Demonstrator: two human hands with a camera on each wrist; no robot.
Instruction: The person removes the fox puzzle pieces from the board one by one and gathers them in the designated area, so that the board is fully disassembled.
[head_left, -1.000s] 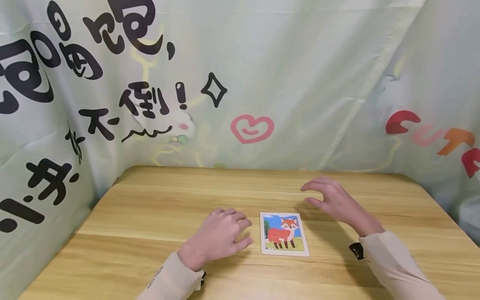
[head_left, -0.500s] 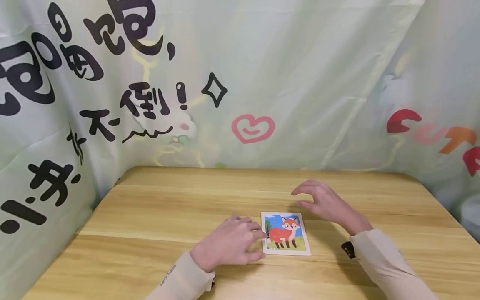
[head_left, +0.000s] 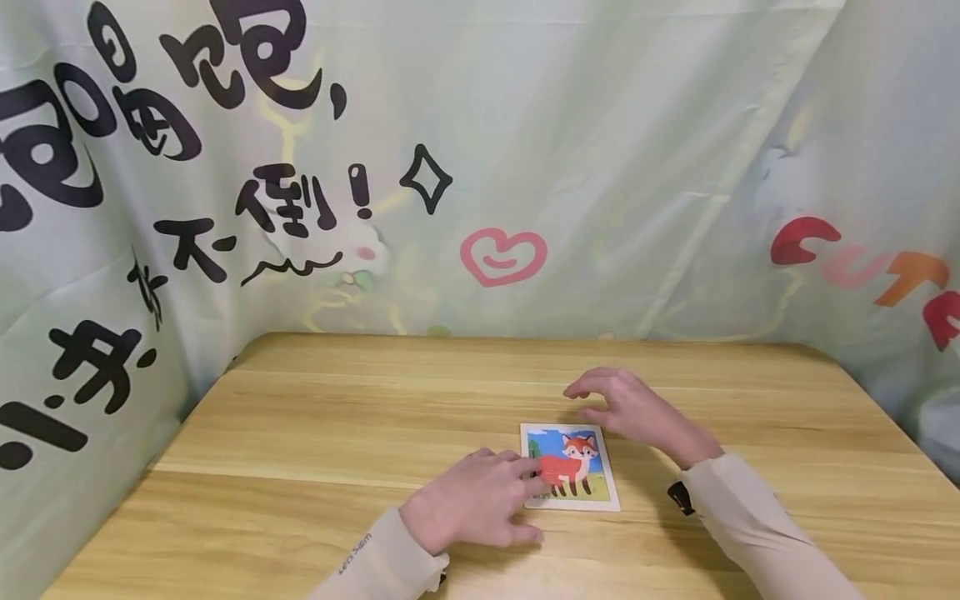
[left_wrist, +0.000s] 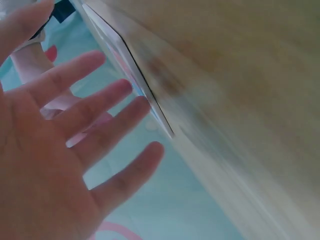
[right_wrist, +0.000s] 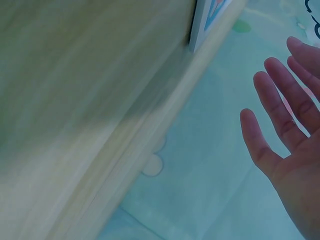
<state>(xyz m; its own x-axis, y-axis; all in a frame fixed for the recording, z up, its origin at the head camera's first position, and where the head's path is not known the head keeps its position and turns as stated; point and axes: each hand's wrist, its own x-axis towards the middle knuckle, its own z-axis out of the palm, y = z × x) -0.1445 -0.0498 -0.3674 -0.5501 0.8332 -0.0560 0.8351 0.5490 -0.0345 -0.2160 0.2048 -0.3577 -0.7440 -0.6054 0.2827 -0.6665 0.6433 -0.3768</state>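
A flat, white-edged fox picture puzzle (head_left: 577, 467) lies on the wooden table (head_left: 315, 417), its left edge partly covered by my left hand (head_left: 480, 500) in the head view. That hand's fingers spread over the puzzle's left side; in the left wrist view its fingers (left_wrist: 115, 125) are fairly straight, near the puzzle's edge (left_wrist: 145, 85), and contact cannot be told. My right hand (head_left: 633, 408) hovers by the puzzle's upper right corner, fingers loosely bent, holding nothing. In the right wrist view its fingers (right_wrist: 272, 100) are apart from the puzzle (right_wrist: 200, 30).
A pale printed curtain (head_left: 637, 167) hangs behind the table and along its left side, with black lettering (head_left: 281, 200) and a pink heart (head_left: 504, 257). The table's far edge meets the curtain. Both forearms wear beige sleeves (head_left: 757, 517) with dark wristbands.
My left hand has moved right, from beside the puzzle to over its left edge. The right hand has come left and slightly nearer, toward the upper right corner. The puzzle stays in place.
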